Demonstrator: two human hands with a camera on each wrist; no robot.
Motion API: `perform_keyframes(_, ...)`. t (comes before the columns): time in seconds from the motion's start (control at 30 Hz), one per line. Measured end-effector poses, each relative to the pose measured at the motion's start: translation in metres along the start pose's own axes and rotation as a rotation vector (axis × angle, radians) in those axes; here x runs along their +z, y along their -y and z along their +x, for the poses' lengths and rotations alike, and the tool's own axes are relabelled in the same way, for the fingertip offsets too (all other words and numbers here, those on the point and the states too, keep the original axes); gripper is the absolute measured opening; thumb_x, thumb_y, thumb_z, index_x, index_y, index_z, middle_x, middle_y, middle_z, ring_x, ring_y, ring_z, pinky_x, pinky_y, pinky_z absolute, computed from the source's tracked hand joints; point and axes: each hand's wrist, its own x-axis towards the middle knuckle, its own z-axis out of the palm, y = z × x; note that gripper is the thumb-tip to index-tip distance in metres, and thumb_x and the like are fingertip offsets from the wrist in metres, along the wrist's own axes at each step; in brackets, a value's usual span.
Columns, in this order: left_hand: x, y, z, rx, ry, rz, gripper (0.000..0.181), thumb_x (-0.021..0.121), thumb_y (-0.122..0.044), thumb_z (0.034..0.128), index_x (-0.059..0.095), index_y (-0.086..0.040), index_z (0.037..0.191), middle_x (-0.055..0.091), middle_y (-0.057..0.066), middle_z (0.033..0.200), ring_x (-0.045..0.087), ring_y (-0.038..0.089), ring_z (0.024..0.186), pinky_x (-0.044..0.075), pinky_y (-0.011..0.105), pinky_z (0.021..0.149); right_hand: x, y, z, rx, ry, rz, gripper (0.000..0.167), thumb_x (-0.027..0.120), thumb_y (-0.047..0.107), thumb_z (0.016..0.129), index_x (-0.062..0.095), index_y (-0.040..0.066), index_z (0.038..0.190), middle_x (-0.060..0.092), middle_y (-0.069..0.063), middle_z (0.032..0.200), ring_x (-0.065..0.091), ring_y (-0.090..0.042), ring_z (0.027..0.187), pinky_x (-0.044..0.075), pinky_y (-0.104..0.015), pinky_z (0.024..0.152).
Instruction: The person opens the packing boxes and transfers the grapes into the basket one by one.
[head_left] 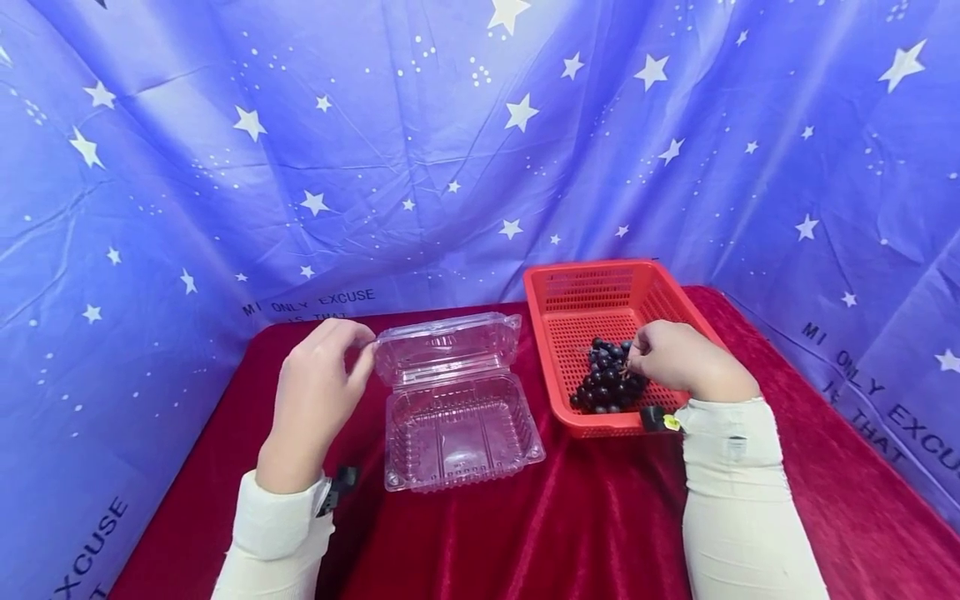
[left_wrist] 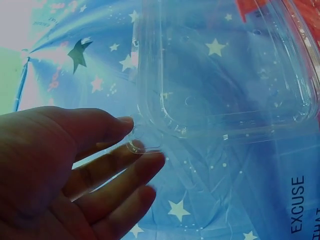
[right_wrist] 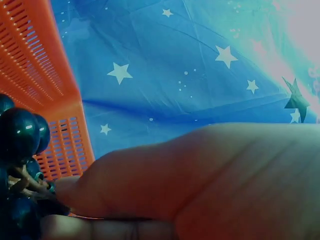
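Observation:
A bunch of dark grapes [head_left: 606, 379] lies in the near part of a red plastic basket [head_left: 551, 367]. My right hand [head_left: 678, 358] reaches over the basket and pinches the stem of the bunch; the right wrist view shows thumb and finger on the brown stem beside the grapes [right_wrist: 20, 132]. To the left stands a clear plastic clamshell box [head_left: 465, 437], its lid [head_left: 448, 346] raised at the back. My left hand [head_left: 318, 392] pinches the lid's corner tab between thumb and index finger, as the left wrist view shows, with the other fingers [left_wrist: 132, 175] loosely bent.
Dark red velvet cloth [head_left: 510, 533] covers the table. Behind and at both sides hangs a blue curtain [head_left: 420, 150] with white stars and printed letters. The basket's raised walls stand around the grapes, close to the box's right side.

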Motion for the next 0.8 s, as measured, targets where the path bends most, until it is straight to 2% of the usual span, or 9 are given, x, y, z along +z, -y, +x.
perform_keyframes(0.17, 0.004, -0.002, -0.002, -0.012, -0.042, 0.045, 0.004, 0.076, -0.012, 0.088, 0.075, -0.011, 0.092, 0.067, 0.005, 0.088, 0.062, 0.02, 0.068, 0.052, 0.042, 0.057, -0.001, 0.002, -0.004, 0.004, -0.02, 0.009, 0.018, 0.063, 0.021, 0.091, 0.06, 0.016, 0.074, 0.055, 0.002, 0.071, 0.049, -0.016, 0.067, 0.04, -0.033, 0.065)
perform_keyframes(0.27, 0.005, -0.002, -0.001, -0.01, -0.057, 0.046, 0.004, 0.076, -0.012, 0.0889, 0.075, -0.011, 0.092, 0.066, 0.005, 0.086, 0.063, 0.021, 0.069, 0.052, 0.042, 0.057, -0.004, 0.005, -0.006, 0.002, -0.03, 0.01, 0.015, 0.063, 0.022, 0.093, 0.062, 0.015, 0.08, 0.058, 0.0, 0.076, 0.052, -0.017, 0.07, 0.042, -0.034, 0.067)
perform_keyframes(0.5, 0.004, -0.002, 0.001, -0.018, -0.041, 0.057, 0.008, 0.076, -0.014, 0.0904, 0.077, -0.013, 0.099, 0.07, 0.004, 0.09, 0.063, 0.021, 0.071, 0.051, 0.041, 0.058, -0.011, 0.01, -0.009, -0.011, -0.05, 0.003, 0.016, 0.064, 0.026, 0.096, 0.066, 0.013, 0.087, 0.062, -0.001, 0.081, 0.056, -0.019, 0.076, 0.045, -0.038, 0.073)
perform_keyframes(0.8, 0.004, -0.002, -0.001, -0.011, -0.017, 0.073, 0.016, 0.077, -0.015, 0.0889, 0.078, -0.013, 0.105, 0.073, 0.004, 0.097, 0.062, 0.02, 0.07, 0.052, 0.041, 0.058, -0.012, 0.015, -0.013, -0.028, -0.045, 0.015, 0.019, 0.066, 0.03, 0.098, 0.065, 0.013, 0.092, 0.062, 0.001, 0.081, 0.055, -0.018, 0.077, 0.045, -0.038, 0.074)
